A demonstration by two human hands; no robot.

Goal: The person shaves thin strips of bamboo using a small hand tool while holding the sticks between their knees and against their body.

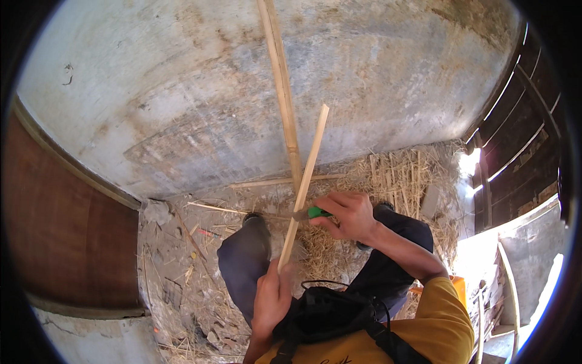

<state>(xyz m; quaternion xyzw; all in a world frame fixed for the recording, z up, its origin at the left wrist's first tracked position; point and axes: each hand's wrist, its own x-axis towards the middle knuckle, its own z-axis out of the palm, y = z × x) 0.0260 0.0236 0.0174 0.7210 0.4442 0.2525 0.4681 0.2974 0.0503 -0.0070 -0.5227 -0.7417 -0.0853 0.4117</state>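
Observation:
A pale split strip, bamboo or wood, (310,162) slants up and away from me between my knees. My left hand (271,298) is closed round its near end, slightly blurred. In my right hand (351,213) is a knife with a green handle (317,212), and its blade (301,215) lies against the strip about midway along. The fingers of that hand wrap round the handle and hide part of it.
A long bamboo pole (280,79) leans on the stained wall (200,109). Shavings and straw (394,182) litter the floor around my feet. A brown door panel (66,224) stands at left; dark boards (515,139) and bright gaps are at right. A thin stick (285,181) lies along the wall.

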